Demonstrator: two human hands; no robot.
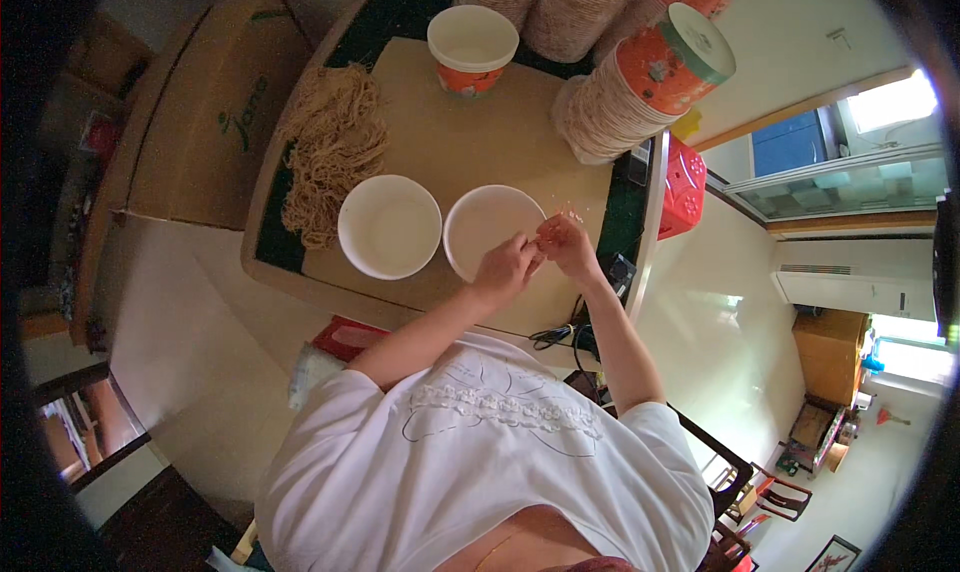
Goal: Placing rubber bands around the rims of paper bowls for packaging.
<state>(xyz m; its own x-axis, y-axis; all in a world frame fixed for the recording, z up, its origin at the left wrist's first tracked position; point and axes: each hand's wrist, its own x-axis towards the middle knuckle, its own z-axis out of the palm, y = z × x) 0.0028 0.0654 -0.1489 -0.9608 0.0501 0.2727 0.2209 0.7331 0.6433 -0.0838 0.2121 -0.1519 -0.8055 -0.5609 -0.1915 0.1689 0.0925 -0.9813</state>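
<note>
My left hand (507,268) and my right hand (567,246) meet over the right rim of a white round bowl (485,217). Both hands are closed in a pinch, fingertips together; whatever lies between them is too small to make out. Beside my right hand, small light and reddish bits (572,211) lie scattered on the cardboard. A second white bowl (390,228) stands just left of the first, looking bare inside. Further left, a tangled heap of thin tan strands (332,152) spreads along the table's edge.
White-and-orange paper tubs (472,80) stand at the far middle, with tall wrapped tub stacks (630,92) behind and to the right. Brown cardboard (470,142) covers the table. A black cable (555,336) lies at the near right edge. A red stool (683,189) stands beyond the right side; a large carton (225,112) is left.
</note>
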